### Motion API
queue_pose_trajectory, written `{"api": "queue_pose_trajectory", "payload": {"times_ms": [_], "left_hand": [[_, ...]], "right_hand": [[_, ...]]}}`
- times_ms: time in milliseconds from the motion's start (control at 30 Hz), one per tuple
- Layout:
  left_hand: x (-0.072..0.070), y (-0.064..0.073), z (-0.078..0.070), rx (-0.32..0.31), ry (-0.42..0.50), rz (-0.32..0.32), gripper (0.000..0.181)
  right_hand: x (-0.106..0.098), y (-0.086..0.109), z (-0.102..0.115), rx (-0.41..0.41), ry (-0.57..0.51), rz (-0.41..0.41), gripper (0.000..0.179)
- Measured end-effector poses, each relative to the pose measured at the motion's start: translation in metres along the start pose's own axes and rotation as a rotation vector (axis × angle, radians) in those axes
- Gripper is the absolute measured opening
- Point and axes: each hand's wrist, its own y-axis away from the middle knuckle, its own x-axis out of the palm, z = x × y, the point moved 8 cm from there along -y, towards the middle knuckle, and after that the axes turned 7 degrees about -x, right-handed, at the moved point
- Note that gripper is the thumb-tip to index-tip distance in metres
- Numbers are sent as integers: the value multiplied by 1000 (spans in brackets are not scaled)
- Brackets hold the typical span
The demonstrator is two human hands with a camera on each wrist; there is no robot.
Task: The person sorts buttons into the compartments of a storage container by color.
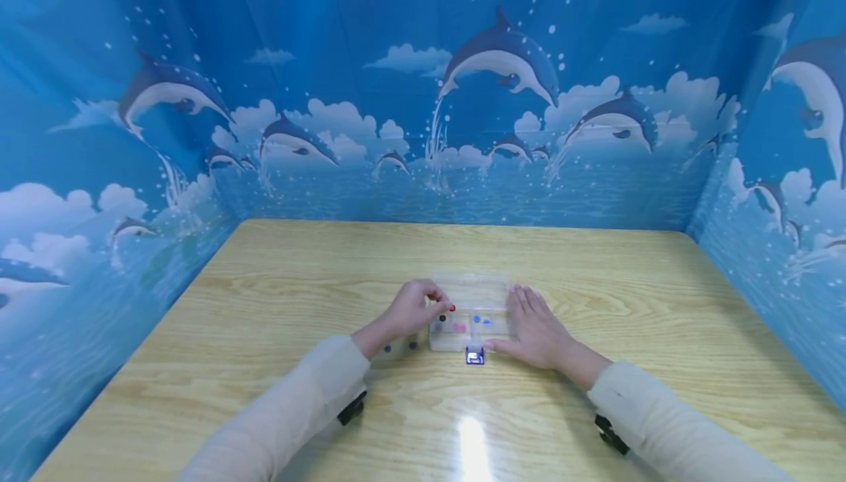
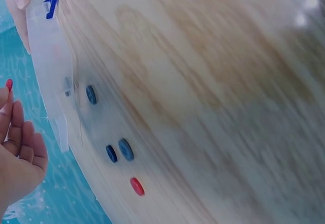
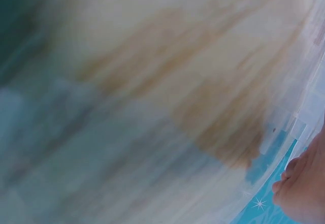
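My left hand (image 1: 413,308) pinches a small red button (image 2: 9,85) between thumb and fingertips, above the left part of a clear plastic box (image 1: 451,346). The box stands with its lid (image 1: 472,285) raised at the back and a blue latch (image 1: 474,355) at the front. Inside, a black button (image 1: 443,318) and pink pieces (image 1: 459,328) lie in the left compartment, blue pieces (image 1: 476,318) in the right one. My right hand (image 1: 538,331) rests against the box's right side, fingers straight and thumb by the front edge.
On the wooden table (image 1: 297,269), left of the box, lie dark buttons (image 2: 126,149) and another red button (image 2: 136,186). A blue dolphin-print curtain (image 1: 370,137) rises behind the table and along both sides. Light glares off the tabletop in front of the box.
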Motion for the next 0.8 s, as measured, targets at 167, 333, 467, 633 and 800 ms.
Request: {"api": "queue_pose_trajectory", "payload": {"times_ms": [167, 333, 467, 633, 800], "left_hand": [[4, -1, -4, -8, 12, -14, 8], [10, -4, -7, -15, 17, -12, 8], [15, -6, -11, -10, 23, -9, 8], [18, -8, -17, -3, 7, -7, 9], [22, -9, -23, -3, -4, -6, 8]], "right_hand": [[0, 0, 0, -1, 1, -1, 99], [-1, 1, 0, -1, -4, -8, 99], [-1, 0, 0, -4, -7, -13, 99], [0, -1, 0, 3, -16, -1, 100], [0, 0, -1, 4, -17, 1, 100]]}}
